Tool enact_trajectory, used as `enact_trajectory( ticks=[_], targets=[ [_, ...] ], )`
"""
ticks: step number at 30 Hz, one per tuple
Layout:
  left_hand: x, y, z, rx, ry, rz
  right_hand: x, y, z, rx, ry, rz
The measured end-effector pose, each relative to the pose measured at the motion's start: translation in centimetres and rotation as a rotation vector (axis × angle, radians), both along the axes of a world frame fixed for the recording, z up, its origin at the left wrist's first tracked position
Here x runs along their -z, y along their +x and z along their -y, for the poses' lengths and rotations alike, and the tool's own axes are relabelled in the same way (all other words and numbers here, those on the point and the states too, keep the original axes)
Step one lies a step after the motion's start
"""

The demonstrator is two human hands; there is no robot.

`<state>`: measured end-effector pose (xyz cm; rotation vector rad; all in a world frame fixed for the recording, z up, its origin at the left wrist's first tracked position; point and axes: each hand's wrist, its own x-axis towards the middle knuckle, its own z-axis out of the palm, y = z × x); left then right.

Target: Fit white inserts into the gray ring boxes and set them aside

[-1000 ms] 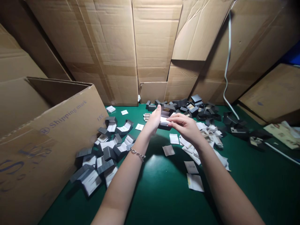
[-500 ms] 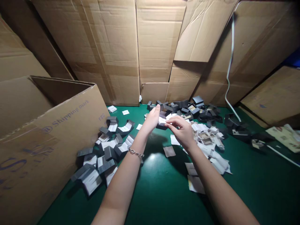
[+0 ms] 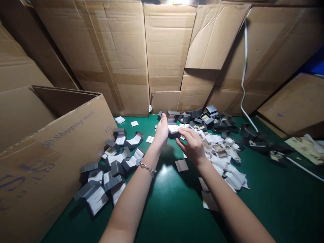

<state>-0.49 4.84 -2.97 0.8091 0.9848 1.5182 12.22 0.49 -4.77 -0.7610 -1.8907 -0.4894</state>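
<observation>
My left hand (image 3: 162,131) is wrapped round a small dark jewellery-type box (image 3: 174,134), with its thumb pointing up. The box's lid is raised, and a white insert (image 3: 173,128) shows inside. At the box's right side, the fingers of my right hand (image 3: 191,143) touch the insert's edge; whether they pinch anything is hard to see. To the right of my right hand spreads a heap of white paper pieces (image 3: 222,148). Opened dark boxes with white inserts (image 3: 117,167) are gathered left of my left arm.
A large open carton (image 3: 83,126) stands at the left. More dark boxes (image 3: 197,116) pile up at the back, near the cardboard wall (image 3: 121,67). Loose paper squares (image 3: 181,165) lie on the green table (image 3: 167,209). A white cable (image 3: 244,74) hangs at the right.
My right hand's fingers have shifted from the insert's front onto its right edge. The box in my left hand now shows its white insert more plainly. The view has tilted slightly.
</observation>
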Motion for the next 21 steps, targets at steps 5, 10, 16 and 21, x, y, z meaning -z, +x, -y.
enact_trajectory(
  ticks=[5,10,16,21],
  targets=[
    [-1.1,0.3,0.6,0.019,-0.090,0.051,-0.3,-0.2,0.1,0.010,0.043,0.004],
    [-0.7,0.2,0.4,0.024,-0.059,0.021,-0.5,0.0,0.0,0.034,0.065,0.043],
    [-0.7,1.2,0.6,0.012,-0.088,0.103,0.2,0.2,0.0,0.132,-0.032,0.042],
    [-0.2,2.0,1.0,0.087,0.028,0.162,0.9,0.7,-0.4,0.087,-0.234,0.078]
  ],
)
